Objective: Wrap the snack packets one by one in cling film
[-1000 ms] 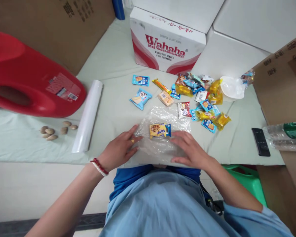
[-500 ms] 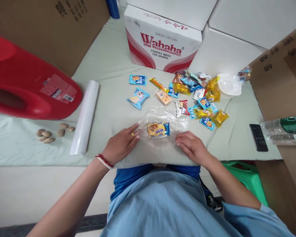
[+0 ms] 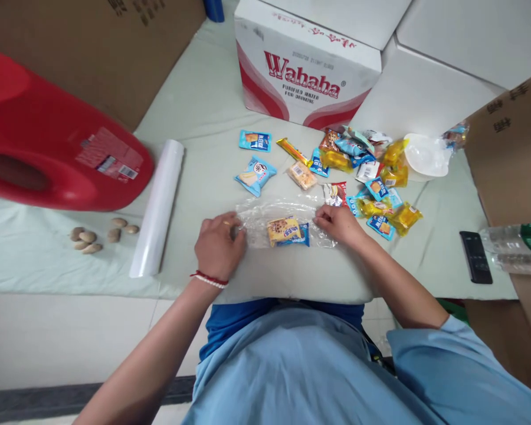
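A thin sheet of clear plastic film (image 3: 252,237) lies crinkled on the table in front of me. On it rest a small yellow snack packet (image 3: 283,230) and, partly under that, a blue packet (image 3: 304,235). My left hand (image 3: 219,245) has its fingers curled at the film's left edge, thumb near the index finger. At the right upper edge, my right hand (image 3: 338,224) pinches the film between thumb and fingers. Whether film also covers the packets is hard to see.
Behind lie a blue snack bag (image 3: 255,176), a wafer pack (image 3: 301,175) and a heap of snacks (image 3: 367,171) beside a white bowl (image 3: 425,154). Leftward are a white roll (image 3: 157,209), stones (image 3: 87,237) and a red jug (image 3: 66,141). A phone (image 3: 475,257) lies right.
Both hands have moved along the film's sides, the right one upward into a pinch. The film's near edge has drawn up closer to the packets, and more of the blue packet shows.
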A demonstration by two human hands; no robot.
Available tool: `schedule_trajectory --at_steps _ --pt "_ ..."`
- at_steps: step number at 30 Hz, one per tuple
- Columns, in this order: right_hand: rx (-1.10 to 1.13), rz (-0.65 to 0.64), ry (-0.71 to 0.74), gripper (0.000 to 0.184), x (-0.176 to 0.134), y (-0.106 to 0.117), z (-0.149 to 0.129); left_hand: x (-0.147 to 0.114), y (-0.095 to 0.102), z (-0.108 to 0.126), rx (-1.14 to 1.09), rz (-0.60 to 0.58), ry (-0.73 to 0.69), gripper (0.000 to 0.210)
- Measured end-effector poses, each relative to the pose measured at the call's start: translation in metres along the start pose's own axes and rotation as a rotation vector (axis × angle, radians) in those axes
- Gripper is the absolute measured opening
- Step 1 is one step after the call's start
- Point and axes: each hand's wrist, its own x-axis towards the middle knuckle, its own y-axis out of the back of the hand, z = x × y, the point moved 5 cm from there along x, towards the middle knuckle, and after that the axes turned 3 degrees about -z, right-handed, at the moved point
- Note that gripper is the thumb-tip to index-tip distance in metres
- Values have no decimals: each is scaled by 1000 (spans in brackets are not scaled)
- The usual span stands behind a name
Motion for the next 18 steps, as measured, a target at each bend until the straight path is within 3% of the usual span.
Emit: schedule_trajectory --at_steps 3,8,10,13,15,18 --pt "-110 11 36 16 -10 1 -5 -5 12 3 99 144 -38 32" --pt "-309 166 153 27 -16 39 -38 -35 39 19 126 353 -63 32" --pt "-339 180 211 30 -3 47 -54 -43 34 41 82 279 -230 29" --pt "-389 82 326 30 28 34 -75 -42 6 77 14 11 -464 34" --pt "-442 2 367 31 48 16 -83 -34 -14 91 25 -124 -475 37" --pt "-456 -84 348 24 72 -1 -83 -24 -35 98 61 -235 -475 39"
